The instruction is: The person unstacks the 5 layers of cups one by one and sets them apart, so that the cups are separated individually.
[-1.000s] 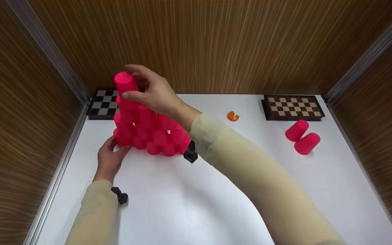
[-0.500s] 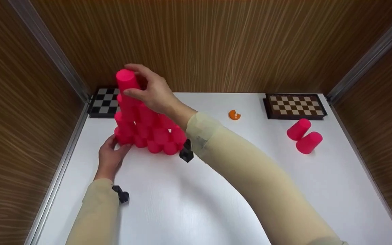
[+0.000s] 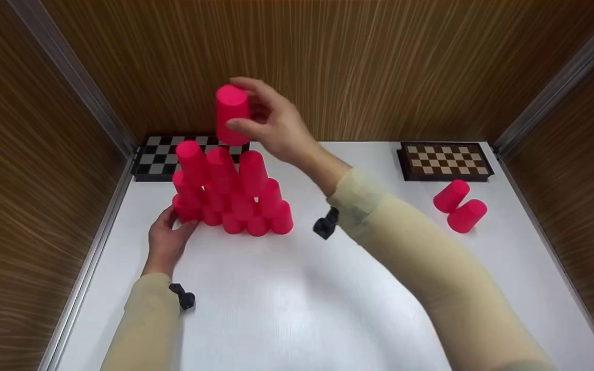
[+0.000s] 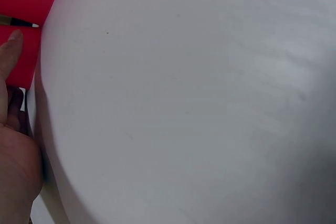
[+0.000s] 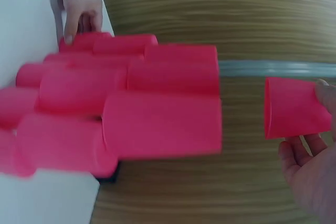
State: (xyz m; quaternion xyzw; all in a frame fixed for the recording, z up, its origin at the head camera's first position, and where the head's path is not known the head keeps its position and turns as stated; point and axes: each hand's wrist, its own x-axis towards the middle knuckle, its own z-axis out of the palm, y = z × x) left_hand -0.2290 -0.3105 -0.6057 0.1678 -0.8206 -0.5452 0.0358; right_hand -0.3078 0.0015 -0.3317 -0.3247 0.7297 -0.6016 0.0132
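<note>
Pink cup [image 3: 231, 116] shifted off stack [image 3: 222, 175], right hand [image 3: 282, 126] gripping it, left hand [image 3: 165, 239] holding bottom cup [image 3: 185, 208]

White table [image 3: 276, 304], pink cups [image 3: 233, 225], checkered boards [image 3: 446, 161]

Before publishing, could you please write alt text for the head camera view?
A right hand holds a pink cup above a three-tier stack of cups; the left hand grips its bottom left cup. Two other cups and two checkered boards sit on the table.
</note>
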